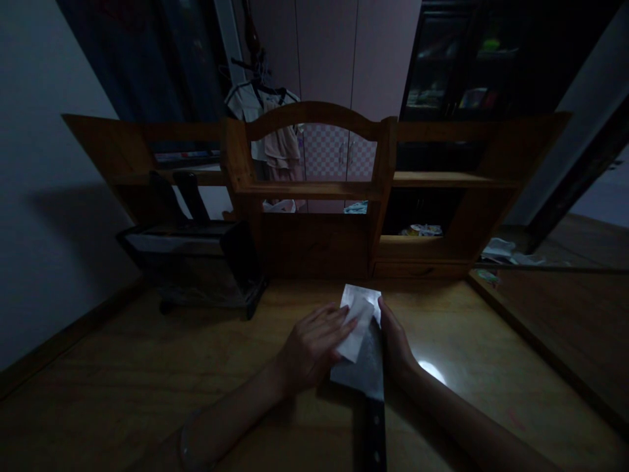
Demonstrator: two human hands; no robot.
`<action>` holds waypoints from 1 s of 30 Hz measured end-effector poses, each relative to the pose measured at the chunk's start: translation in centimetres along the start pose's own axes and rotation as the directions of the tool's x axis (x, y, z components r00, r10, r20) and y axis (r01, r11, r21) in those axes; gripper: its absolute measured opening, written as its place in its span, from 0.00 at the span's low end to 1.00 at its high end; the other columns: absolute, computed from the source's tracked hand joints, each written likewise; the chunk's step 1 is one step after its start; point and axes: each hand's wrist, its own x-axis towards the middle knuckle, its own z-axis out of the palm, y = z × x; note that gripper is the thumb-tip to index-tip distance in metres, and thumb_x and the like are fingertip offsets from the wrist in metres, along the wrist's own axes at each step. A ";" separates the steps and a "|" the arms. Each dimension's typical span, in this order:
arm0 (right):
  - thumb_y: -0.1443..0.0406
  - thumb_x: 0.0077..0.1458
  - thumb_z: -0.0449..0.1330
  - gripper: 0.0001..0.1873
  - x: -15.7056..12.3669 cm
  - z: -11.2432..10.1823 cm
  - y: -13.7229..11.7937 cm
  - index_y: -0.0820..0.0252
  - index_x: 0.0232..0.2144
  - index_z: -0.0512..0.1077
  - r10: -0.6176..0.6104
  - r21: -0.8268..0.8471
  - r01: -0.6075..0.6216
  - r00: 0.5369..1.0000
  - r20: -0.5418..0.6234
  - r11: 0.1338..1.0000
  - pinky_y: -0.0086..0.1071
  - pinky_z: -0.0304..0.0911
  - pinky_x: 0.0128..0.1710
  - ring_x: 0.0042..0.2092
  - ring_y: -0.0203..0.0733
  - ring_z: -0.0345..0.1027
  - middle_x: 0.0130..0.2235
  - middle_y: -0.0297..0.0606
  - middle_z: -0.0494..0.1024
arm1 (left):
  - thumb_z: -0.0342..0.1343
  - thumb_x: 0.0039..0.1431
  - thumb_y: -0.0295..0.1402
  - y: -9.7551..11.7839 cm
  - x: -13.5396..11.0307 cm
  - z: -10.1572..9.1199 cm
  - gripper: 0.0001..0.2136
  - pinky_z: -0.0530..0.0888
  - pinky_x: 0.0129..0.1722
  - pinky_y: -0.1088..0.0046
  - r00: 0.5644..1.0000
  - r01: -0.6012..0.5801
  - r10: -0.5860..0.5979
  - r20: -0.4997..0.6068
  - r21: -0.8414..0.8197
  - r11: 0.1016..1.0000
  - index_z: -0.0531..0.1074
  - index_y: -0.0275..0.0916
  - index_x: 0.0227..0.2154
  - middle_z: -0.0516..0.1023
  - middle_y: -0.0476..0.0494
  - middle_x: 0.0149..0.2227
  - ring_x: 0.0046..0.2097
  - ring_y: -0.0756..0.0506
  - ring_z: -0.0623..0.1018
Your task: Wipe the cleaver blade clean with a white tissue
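A cleaver [364, 369] is held over the wooden tabletop, its black riveted handle [376, 432] pointing back toward me. My left hand [317, 344] presses a folded white tissue [356, 337] against the upper face of the blade, fingers laid over it. My right hand [397, 342] grips the blade's right edge near the far end, thumb on top; its other fingers are hidden beneath or behind the blade. Nobody's hand is on the handle.
A knife rack [196, 262] with black-handled tools stands at the left on the table [236, 393]. Across the table's back runs a wooden shelf unit [314, 242]. Behind it hang clothes [280, 137] before a pale wardrobe [327, 59]. The room is dim.
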 end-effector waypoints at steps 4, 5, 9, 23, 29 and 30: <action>0.44 0.55 0.53 0.31 0.2 0.0 0.1 0.67 0.40 0.76 0.095 0.034 -0.097 0.994 0.050 0.995 0.38 0.66 0.45 0.42 0.49 0.72 0.39 0.48 0.77 | 0.36 0.69 0.41 0.8 0.6 0.5 0.23 0.47 0.65 0.61 0.988 -0.059 0.055 0.142 0.029 0.998 0.61 0.35 0.59 0.62 0.41 0.60 0.64 0.47 0.57; 0.44 0.55 0.53 0.31 0.2 0.0 0.1 0.67 0.40 0.76 0.086 0.032 -0.088 0.995 0.052 0.996 0.38 0.66 0.45 0.42 0.50 0.72 0.39 0.48 0.77 | 0.37 0.69 0.38 0.8 0.7 0.6 0.21 0.47 0.65 0.62 0.992 -0.007 0.000 0.123 0.053 0.999 0.63 0.36 0.59 0.63 0.42 0.59 0.64 0.48 0.57; 0.46 0.56 0.54 0.28 0.2 0.3 0.0 0.65 0.43 0.75 -0.011 0.003 0.011 1.000 0.009 1.000 0.35 0.65 0.46 0.44 0.47 0.71 0.42 0.45 0.77 | 0.39 0.69 0.33 0.0 0.6 0.8 0.18 0.46 0.66 0.63 0.968 0.250 -0.248 -0.030 0.141 0.958 0.63 0.38 0.58 0.67 0.46 0.57 0.62 0.51 0.61; 0.49 0.52 0.60 0.23 -0.3 0.0 0.0 0.62 0.38 0.77 -0.044 0.020 0.047 0.991 -0.130 0.999 0.29 0.67 0.37 0.34 0.40 0.72 0.37 0.40 0.78 | 0.43 0.66 0.43 2.8 1.2 -0.2 0.24 0.52 0.64 0.56 0.957 -0.248 0.220 0.188 0.140 0.959 0.64 0.29 0.56 0.64 0.32 0.58 0.61 0.42 0.62; 0.46 0.56 0.53 0.28 0.0 0.2 -0.1 0.65 0.37 0.77 -0.014 -0.017 0.015 1.000 0.026 1.000 0.33 0.66 0.40 0.37 0.44 0.72 0.37 0.45 0.78 | 0.42 0.67 0.39 1.5 0.9 0.5 0.21 0.59 0.61 0.56 0.998 -0.038 0.026 0.051 0.250 0.968 0.65 0.32 0.56 0.66 0.36 0.57 0.60 0.43 0.65; 0.47 0.57 0.53 0.27 0.0 0.3 -0.1 0.64 0.37 0.77 -0.041 -0.025 0.042 0.999 0.031 0.999 0.33 0.66 0.41 0.38 0.44 0.72 0.38 0.45 0.78 | 0.42 0.67 0.38 1.2 0.8 0.5 0.20 0.58 0.61 0.57 0.999 0.034 -0.039 0.015 0.266 0.963 0.65 0.33 0.56 0.65 0.37 0.57 0.60 0.43 0.65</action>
